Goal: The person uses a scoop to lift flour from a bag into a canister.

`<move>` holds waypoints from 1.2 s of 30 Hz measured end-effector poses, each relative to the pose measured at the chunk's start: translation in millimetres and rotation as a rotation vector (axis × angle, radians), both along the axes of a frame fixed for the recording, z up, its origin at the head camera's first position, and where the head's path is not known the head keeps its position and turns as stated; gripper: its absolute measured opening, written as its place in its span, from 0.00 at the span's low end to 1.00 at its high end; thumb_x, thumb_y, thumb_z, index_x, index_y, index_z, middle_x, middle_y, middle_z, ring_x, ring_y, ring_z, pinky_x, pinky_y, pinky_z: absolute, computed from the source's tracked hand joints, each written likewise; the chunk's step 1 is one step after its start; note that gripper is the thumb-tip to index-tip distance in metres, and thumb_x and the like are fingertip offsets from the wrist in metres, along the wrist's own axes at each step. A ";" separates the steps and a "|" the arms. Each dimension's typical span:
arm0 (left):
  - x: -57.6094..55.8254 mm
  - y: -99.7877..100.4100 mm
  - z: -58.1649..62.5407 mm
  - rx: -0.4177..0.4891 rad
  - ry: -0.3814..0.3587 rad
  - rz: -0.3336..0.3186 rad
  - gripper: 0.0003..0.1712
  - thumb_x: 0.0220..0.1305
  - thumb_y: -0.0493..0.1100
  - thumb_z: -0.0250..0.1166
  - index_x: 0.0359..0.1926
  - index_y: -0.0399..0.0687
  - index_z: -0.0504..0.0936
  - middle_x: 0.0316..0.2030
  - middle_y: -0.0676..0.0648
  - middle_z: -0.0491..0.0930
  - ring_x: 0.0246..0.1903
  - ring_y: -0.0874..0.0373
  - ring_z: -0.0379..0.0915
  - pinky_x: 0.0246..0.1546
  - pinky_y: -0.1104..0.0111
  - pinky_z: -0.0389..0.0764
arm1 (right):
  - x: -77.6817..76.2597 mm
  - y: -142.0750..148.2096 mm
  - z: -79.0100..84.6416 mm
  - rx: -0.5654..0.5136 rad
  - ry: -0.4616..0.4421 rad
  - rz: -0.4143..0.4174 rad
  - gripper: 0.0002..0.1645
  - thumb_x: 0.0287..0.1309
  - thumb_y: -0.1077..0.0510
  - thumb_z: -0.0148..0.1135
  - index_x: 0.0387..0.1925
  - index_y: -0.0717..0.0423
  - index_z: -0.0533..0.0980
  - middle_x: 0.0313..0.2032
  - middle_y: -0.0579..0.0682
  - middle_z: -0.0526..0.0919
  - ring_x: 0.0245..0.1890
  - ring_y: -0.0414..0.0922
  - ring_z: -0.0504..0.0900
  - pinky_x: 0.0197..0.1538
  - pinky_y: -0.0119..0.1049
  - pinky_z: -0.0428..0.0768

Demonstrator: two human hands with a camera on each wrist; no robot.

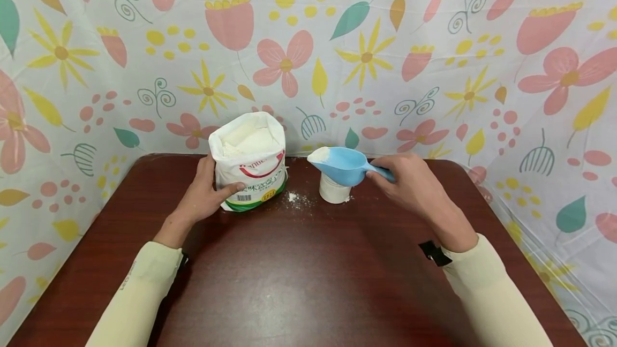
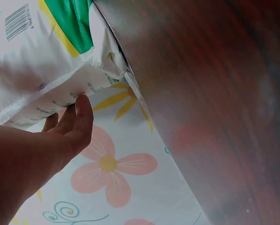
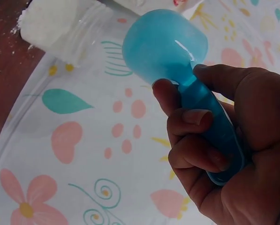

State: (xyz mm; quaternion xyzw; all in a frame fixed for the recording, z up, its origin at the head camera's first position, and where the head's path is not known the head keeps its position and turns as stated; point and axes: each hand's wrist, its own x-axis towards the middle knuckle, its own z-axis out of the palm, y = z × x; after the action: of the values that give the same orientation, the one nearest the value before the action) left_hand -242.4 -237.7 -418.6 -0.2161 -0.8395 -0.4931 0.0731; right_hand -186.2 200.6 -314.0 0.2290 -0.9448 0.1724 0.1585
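My right hand (image 1: pixel 409 183) holds a blue scoop (image 1: pixel 344 160) by its handle, fingers curled round it in the right wrist view. White powder lies at the scoop's lip. Below the scoop stands a clear jar (image 3: pixel 90 30) with white powder (image 3: pixel 48 23) in it; the scoop hides part of its top in the head view. To the left, an opened white bag of flour (image 1: pixel 253 167) stands upright, powder showing inside. My left hand (image 1: pixel 204 191) grips the bag's left side, thumb across the front and fingers (image 2: pixel 83 117) on the side panel.
Spilled powder (image 1: pixel 294 198) dots the dark wooden table (image 1: pixel 308 272) between bag and jar. A flower-patterned cloth (image 1: pixel 308 58) hangs close behind the table's back edge and along its sides.
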 end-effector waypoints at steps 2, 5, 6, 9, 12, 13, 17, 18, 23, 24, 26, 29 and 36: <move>1.7 2.3 6.4 0.027 0.030 -0.030 0.61 0.62 0.37 0.79 0.85 0.57 0.48 0.71 0.44 0.59 0.72 0.48 0.50 0.70 0.36 0.62 | 0.6 2.1 -2.1 -0.006 -0.007 -0.005 0.10 0.67 0.57 0.73 0.29 0.50 0.82 0.17 0.42 0.62 0.20 0.41 0.64 0.30 0.39 0.67; 4.1 4.5 13.4 0.049 0.078 -0.062 0.59 0.60 0.34 0.79 0.84 0.49 0.52 0.69 0.43 0.63 0.72 0.46 0.53 0.70 0.38 0.64 | 1.2 5.1 -5.4 -0.002 -0.012 -0.014 0.06 0.67 0.57 0.73 0.32 0.51 0.85 0.17 0.43 0.64 0.20 0.41 0.65 0.30 0.39 0.67; 4.4 4.6 13.9 0.049 0.083 -0.067 0.59 0.60 0.34 0.79 0.83 0.48 0.52 0.69 0.43 0.64 0.72 0.46 0.53 0.69 0.38 0.64 | 1.4 6.1 -6.5 0.001 -0.012 -0.017 0.05 0.67 0.58 0.73 0.34 0.52 0.85 0.16 0.43 0.65 0.20 0.41 0.66 0.30 0.39 0.67; 3.6 1.6 7.5 0.025 0.048 -0.039 0.61 0.62 0.37 0.79 0.85 0.57 0.48 0.70 0.44 0.60 0.72 0.48 0.50 0.69 0.38 0.63 | 2.4 9.9 -10.0 0.009 -0.014 -0.038 0.05 0.67 0.58 0.73 0.33 0.51 0.85 0.16 0.42 0.66 0.20 0.41 0.66 0.31 0.39 0.68; 0.2 -2.6 -1.9 -0.003 -0.003 -0.005 0.63 0.64 0.43 0.79 0.85 0.69 0.44 0.71 0.45 0.56 0.71 0.50 0.48 0.69 0.36 0.62 | 4.1 14.2 -13.3 0.015 -0.014 -0.054 0.05 0.67 0.57 0.73 0.33 0.51 0.86 0.16 0.41 0.66 0.20 0.41 0.67 0.31 0.39 0.68; -1.1 -3.7 -4.2 -0.009 -0.014 0.003 0.63 0.64 0.44 0.79 0.85 0.71 0.44 0.72 0.46 0.55 0.71 0.51 0.48 0.70 0.36 0.62 | 4.8 15.6 -14.3 0.016 -0.015 -0.058 0.05 0.67 0.57 0.74 0.33 0.51 0.86 0.16 0.41 0.66 0.20 0.41 0.67 0.31 0.39 0.68; -3.4 -3.8 -6.8 0.003 -0.002 -0.006 0.63 0.64 0.43 0.79 0.85 0.69 0.45 0.72 0.45 0.56 0.72 0.50 0.48 0.70 0.37 0.62 | 6.9 21.2 -18.0 0.018 -0.022 -0.066 0.05 0.66 0.57 0.74 0.36 0.53 0.86 0.17 0.42 0.67 0.21 0.41 0.67 0.32 0.40 0.68; -0.7 -2.3 -2.7 0.005 -0.003 -0.009 0.62 0.64 0.42 0.79 0.85 0.65 0.45 0.71 0.45 0.56 0.71 0.50 0.48 0.70 0.37 0.61 | 7.5 22.4 -18.6 0.017 -0.023 -0.067 0.05 0.66 0.57 0.74 0.35 0.53 0.86 0.17 0.42 0.67 0.21 0.42 0.67 0.32 0.40 0.68; 9.8 6.5 20.0 0.036 0.066 -0.064 0.59 0.61 0.34 0.79 0.83 0.47 0.51 0.69 0.43 0.63 0.72 0.48 0.53 0.70 0.40 0.65 | 9.0 27.2 -20.6 0.012 -0.030 -0.073 0.05 0.67 0.56 0.74 0.36 0.53 0.86 0.17 0.42 0.67 0.21 0.42 0.67 0.32 0.40 0.68; 12.8 7.8 23.8 0.034 0.064 -0.065 0.58 0.61 0.34 0.78 0.83 0.46 0.51 0.69 0.43 0.63 0.72 0.48 0.53 0.70 0.40 0.64 | 9.4 27.9 -20.8 0.012 -0.032 -0.074 0.06 0.67 0.56 0.74 0.36 0.53 0.86 0.17 0.42 0.67 0.21 0.42 0.67 0.32 0.40 0.68; 13.3 8.6 24.7 0.042 0.075 -0.071 0.58 0.61 0.33 0.78 0.83 0.45 0.52 0.69 0.42 0.63 0.72 0.47 0.53 0.70 0.40 0.64 | 9.9 29.4 -21.5 0.011 -0.040 -0.078 0.05 0.67 0.56 0.74 0.36 0.54 0.87 0.17 0.43 0.68 0.21 0.41 0.67 0.32 0.40 0.68; 16.0 9.1 25.8 0.038 0.053 -0.060 0.58 0.62 0.34 0.78 0.83 0.46 0.51 0.68 0.41 0.61 0.71 0.47 0.51 0.70 0.38 0.62 | 10.6 31.7 -22.8 0.013 -0.048 -0.081 0.05 0.67 0.56 0.74 0.37 0.54 0.87 0.18 0.43 0.70 0.21 0.41 0.68 0.31 0.40 0.68; 14.9 9.2 24.9 0.040 0.063 -0.064 0.58 0.62 0.33 0.78 0.83 0.45 0.51 0.68 0.40 0.62 0.72 0.46 0.52 0.70 0.39 0.64 | 10.5 36.1 -23.2 0.024 -0.038 -0.076 0.06 0.66 0.57 0.75 0.35 0.54 0.86 0.17 0.42 0.67 0.21 0.42 0.67 0.31 0.39 0.68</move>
State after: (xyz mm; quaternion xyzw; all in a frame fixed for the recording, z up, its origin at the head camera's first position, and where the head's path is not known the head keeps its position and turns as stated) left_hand -227.5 -228.5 -393.7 -0.2568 -0.8194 -0.5048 0.0880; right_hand -175.7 236.6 -337.2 0.1913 -0.9577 0.1592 0.1443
